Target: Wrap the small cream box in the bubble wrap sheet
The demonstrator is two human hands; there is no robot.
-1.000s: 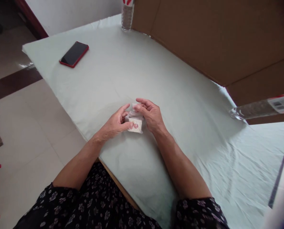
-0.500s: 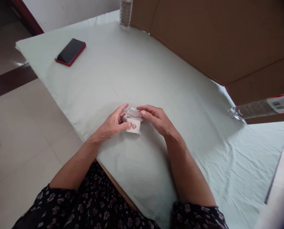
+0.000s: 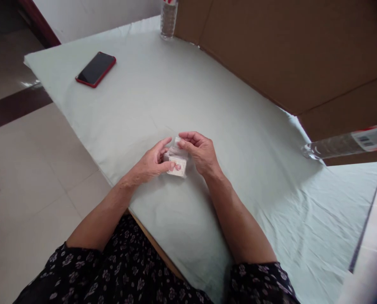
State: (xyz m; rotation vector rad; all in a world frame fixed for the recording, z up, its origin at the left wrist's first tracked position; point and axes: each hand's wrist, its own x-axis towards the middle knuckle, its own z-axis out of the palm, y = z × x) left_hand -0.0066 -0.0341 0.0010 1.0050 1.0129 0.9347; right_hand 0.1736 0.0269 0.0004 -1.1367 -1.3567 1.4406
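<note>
- Holding the small box (image 3: 179, 169), the left hand (image 3: 152, 162) has its thumb across the printed face; the fingers behind are partly hidden. A loose thumb could let the box twist or slip out under a sideways pull.
- Pinching the clear plastic wrap (image 3: 177, 150) at its upper end, the right hand (image 3: 203, 153) has thumb against fingers. The film looks thin and slick, so it may slide from the pinch or tear unevenly; a sudden rip could jerk the box loose.
- The box sits between both hands, low over the near side of the surface (image 3: 131, 109); whether it touches the cloth cannot be told. If dropped, it could tumble over the edge close by, onto the floor (image 3: 49, 169).
- Creases in the cloth at the right suggest it is loose; a dragging forearm might pull it.
- Farther out, the phone (image 3: 96, 69), the far bottle (image 3: 168, 22), the right-hand bottle (image 3: 343, 143) and the cardboard (image 3: 270, 50) stand well apart from the hands, so only a wide swing or tugged cloth would disturb them.
</note>
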